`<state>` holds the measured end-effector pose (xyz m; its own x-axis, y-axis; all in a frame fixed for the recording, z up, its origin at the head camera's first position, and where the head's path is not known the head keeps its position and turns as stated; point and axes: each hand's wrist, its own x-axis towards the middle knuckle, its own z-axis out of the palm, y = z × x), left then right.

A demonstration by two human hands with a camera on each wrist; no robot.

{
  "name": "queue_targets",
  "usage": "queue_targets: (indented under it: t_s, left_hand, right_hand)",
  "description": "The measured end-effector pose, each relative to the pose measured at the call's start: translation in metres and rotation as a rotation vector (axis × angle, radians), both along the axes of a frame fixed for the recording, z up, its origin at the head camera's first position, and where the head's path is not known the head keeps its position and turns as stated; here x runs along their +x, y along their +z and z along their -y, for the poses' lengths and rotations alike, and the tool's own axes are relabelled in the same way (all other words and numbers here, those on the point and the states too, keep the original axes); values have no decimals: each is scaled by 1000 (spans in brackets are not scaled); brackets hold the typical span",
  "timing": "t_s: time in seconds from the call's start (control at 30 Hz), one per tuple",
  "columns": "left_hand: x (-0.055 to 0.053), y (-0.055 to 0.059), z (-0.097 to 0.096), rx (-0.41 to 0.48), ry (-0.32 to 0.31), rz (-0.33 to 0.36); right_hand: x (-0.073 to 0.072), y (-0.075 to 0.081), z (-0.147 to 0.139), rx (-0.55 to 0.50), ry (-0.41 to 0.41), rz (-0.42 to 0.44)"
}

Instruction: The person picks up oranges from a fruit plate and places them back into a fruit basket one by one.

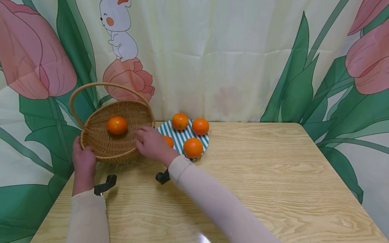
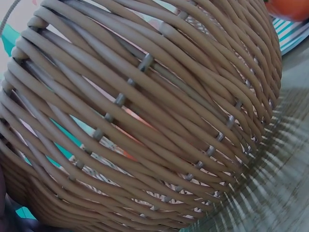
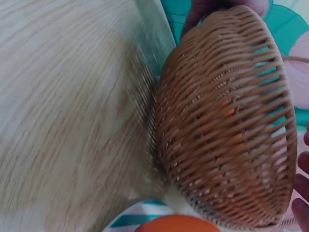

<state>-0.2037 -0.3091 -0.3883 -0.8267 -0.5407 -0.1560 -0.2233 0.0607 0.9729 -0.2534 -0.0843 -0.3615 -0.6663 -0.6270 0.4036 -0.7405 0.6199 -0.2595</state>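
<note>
A brown wicker basket (image 1: 121,148) with a tall arched handle is tilted, its opening facing me, at the left of the table. One orange (image 1: 117,125) lies inside it. My left hand (image 1: 83,162) grips the basket's left rim; the left wrist view is filled by the woven wall (image 2: 145,116). My right hand (image 1: 154,144) hovers over the right side of the basket's opening, fingers loosely bent and apart from the orange. Its fingers (image 3: 302,186) show at the edge of the right wrist view, holding nothing visible. Beside the basket, several oranges (image 1: 193,147) sit on a striped plate (image 1: 165,129).
The wooden table (image 1: 258,175) extends to the right. A curtain (image 1: 237,60) printed with tulips and a rabbit hangs directly behind its far edge. Black wrist camera mounts (image 1: 105,184) stick out beneath both hands. My right forearm (image 1: 218,202) crosses the table's front.
</note>
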Motion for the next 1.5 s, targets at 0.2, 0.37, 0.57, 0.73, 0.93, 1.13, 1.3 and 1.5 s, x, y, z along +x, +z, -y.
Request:
queue_targets:
  t_s: [0.2,0.37,0.57,0.73,0.93,1.13,1.3,1.5]
  left_hand:
    - [-1,0,-1,2,-1,-8]
    - [-2,-1,0,7,6,-8]
    - [-3,-2,2,4,6,4]
    - [-2,-3,3,10,6,2]
    - [-2,-3,2,2,0,-6]
    - [-1,-3,2,-5,2,-12]
    - [-1,-3,2,-3,-4,-7]
    - [-1,-2,1,4,2,-7]
  right_hand:
    - [-9,-8,-14,-120,-22,-14]
    - [-12,-11,-27,-122,-69,25]
    - [-14,-17,-38,-67,-160,74]
    - [-14,-21,-43,-5,-219,177]
    - [-14,-25,-45,76,-248,254]
    - [-16,-32,-42,182,-254,277]
    - [-17,-36,-42,231,-232,289]
    - [-16,-39,-44,256,-210,282]
